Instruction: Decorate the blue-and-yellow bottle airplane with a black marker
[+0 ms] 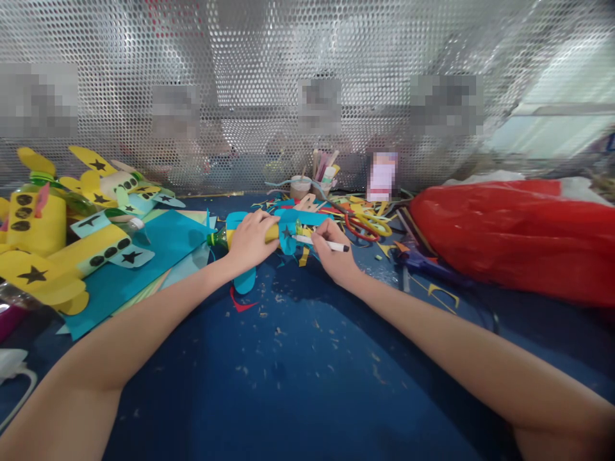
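Item: one bottle plane (277, 234), a plastic bottle sleeved in yellow paper with blue wings (294, 225) and a green cap (212, 240), lying on its side at the far middle of the blue table (298, 390). Left hand (250, 241): fingers curled over the yellow body, pressing it down. Right hand (335, 257): thumb and fingers pinched on a white marker (327, 244), with its near end just beside the blue wing; whether the tip touches the paper cannot be told. Risks, as judged from here: the round body could roll under the left hand's grip and drag the marker line crooked; a hard press could crease or tear the thin wing; the heel of the right hand rests close to the marked part and could smear wet ink. Around it: paper scraps (278, 333) strewn over the table, which could stick to the plane. Just behind the right hand: scissors (366, 228) with red and yellow handles, near enough for a knuckle to catch. Left: finished yellow planes (57, 253) heaped on blue paper sheets (163, 242). Right: a red bag (504, 237). Back: a cup of sticks (301, 186) against a mesh screen (307, 64).
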### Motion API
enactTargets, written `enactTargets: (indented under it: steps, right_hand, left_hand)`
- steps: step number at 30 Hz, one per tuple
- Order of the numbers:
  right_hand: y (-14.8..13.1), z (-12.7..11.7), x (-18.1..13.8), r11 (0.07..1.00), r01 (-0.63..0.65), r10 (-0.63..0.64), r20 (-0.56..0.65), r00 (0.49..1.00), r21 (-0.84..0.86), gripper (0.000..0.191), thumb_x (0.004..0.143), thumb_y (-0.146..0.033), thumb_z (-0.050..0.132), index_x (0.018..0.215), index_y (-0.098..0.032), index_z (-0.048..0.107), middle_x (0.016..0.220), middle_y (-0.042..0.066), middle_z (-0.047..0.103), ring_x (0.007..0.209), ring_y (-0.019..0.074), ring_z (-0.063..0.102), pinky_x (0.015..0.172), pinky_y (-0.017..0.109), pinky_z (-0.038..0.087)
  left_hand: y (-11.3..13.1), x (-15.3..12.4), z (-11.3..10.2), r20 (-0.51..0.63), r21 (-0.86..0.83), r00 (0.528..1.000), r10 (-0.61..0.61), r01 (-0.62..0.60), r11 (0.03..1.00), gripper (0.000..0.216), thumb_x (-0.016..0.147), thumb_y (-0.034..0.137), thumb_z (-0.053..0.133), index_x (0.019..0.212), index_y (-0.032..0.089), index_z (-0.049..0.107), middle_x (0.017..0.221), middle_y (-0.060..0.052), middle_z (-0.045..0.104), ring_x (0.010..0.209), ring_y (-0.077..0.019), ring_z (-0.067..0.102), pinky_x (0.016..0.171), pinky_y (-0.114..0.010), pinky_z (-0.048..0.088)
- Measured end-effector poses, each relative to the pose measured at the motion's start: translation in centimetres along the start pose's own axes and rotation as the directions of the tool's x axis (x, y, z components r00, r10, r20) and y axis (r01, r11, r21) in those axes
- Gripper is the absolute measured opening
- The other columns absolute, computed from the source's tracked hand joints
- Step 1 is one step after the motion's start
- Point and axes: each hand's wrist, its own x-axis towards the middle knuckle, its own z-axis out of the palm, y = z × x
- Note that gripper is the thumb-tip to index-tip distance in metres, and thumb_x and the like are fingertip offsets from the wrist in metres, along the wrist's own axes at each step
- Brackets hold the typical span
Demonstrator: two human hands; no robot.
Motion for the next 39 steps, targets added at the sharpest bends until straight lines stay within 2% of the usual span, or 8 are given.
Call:
enactTargets:
  steps: [39]
  right_hand:
    - [0.02,-0.03,0.04,1.000,-0.003,0.002,0.031,1.000,0.022,0.019,0.083,-0.020,0.053,0.071,-0.024,0.040,0.060,-0.005,0.042,0.055,0.0120,0.038,0.054,0.028,0.031]
  left_hand:
    - [-0.04,-0.02,0.07,-0.003,-0.007,1.000,-0.001,0.001,1.000,0.043,0.082,0.023,0.068,0.125,0.021,0.062,0.122,-0.008,0.061,0.114,-0.0268,0.056,0.100,-0.041,0.047]
